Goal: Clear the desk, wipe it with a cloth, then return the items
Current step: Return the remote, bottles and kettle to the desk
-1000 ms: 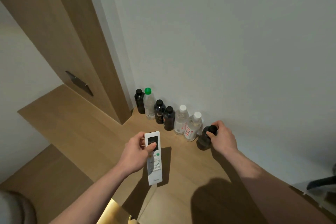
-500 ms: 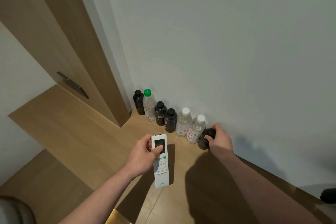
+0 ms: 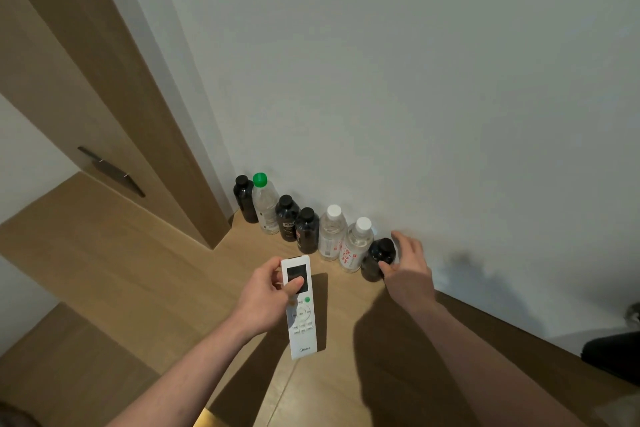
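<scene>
Bottles are lined up against the pale wall (image 3: 433,80), seemingly so the worktop (image 3: 145,253) in front is kept free for wiping or so the items sit tidily once returned; which stage this is cannot be told. The dark bottle (image 3: 375,262) at the right end of the row is touched at its cap and shoulder by the right hand (image 3: 408,265), whose fingers are loosely spread around it rather than clamped. A slim white remote (image 3: 300,308), smooth plastic with a dark screen and a green button, is gripped by the left hand (image 3: 266,298), the thumb pressed on the screen. Clear ribbed bottles (image 3: 332,232) with white caps stand beside glossy black ones (image 3: 307,230). The worktop is matte wood-grain laminate.
</scene>
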Tool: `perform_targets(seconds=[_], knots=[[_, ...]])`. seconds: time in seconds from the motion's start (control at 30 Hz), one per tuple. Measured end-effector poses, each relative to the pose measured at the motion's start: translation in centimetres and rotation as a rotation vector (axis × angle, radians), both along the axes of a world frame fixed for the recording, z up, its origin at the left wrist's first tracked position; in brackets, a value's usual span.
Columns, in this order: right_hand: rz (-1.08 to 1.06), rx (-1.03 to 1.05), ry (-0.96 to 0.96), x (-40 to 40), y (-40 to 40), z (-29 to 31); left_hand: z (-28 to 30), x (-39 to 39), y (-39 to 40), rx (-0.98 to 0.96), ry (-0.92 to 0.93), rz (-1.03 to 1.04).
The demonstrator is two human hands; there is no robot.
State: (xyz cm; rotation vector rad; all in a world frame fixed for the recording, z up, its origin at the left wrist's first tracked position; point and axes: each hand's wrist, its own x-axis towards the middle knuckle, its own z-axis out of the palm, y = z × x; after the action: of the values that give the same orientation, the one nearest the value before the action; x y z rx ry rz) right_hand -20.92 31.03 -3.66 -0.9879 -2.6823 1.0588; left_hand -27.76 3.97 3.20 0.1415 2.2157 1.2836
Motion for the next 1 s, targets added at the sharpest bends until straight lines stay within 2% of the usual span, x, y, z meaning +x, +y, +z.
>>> perform_targets(seconds=[0.07, 0.1, 0.23, 0.33, 0.53, 0.6, 0.8, 1.0], knots=[[0.016, -0.016, 0.070, 2.5, -1.0, 1.3, -0.1, 0.4, 0.1, 0.027, -0.034, 0.006], [0.025, -0.088, 0.073, 4.1, -1.8, 1.9, -0.2, 0.7, 0.2, 0.047, -0.067, 0.011], [0.141, -0.481, -0.121, 10.8, -5.7, 3.3, -0.5, 3.2, 2.3, 0.178, -0.251, 0.013], [0.153, -0.607, -0.178, 13.9, -6.3, 1.9, -1.4, 5.4, 5.3, 0.228, -0.384, 0.010], [-0.109, -0.672, -0.092, 18.3, -4.1, -0.7, -4.9, 8.5, 10.6, 0.293, -0.654, -0.061], [-0.240, -0.678, -0.071, 19.5, -2.6, -1.8, -5.3, 9.1, 11.7, 0.217, -0.575, -0.137], [-0.590, -0.461, -0.217, 20.9, 1.8, -7.7, -7.1, 8.5, 10.9, -0.124, -0.091, -0.496], [-0.750, -0.487, -0.239, 18.4, 3.7, -10.2, -7.3, 7.0, 7.9, -0.279, 0.071, -0.563]])
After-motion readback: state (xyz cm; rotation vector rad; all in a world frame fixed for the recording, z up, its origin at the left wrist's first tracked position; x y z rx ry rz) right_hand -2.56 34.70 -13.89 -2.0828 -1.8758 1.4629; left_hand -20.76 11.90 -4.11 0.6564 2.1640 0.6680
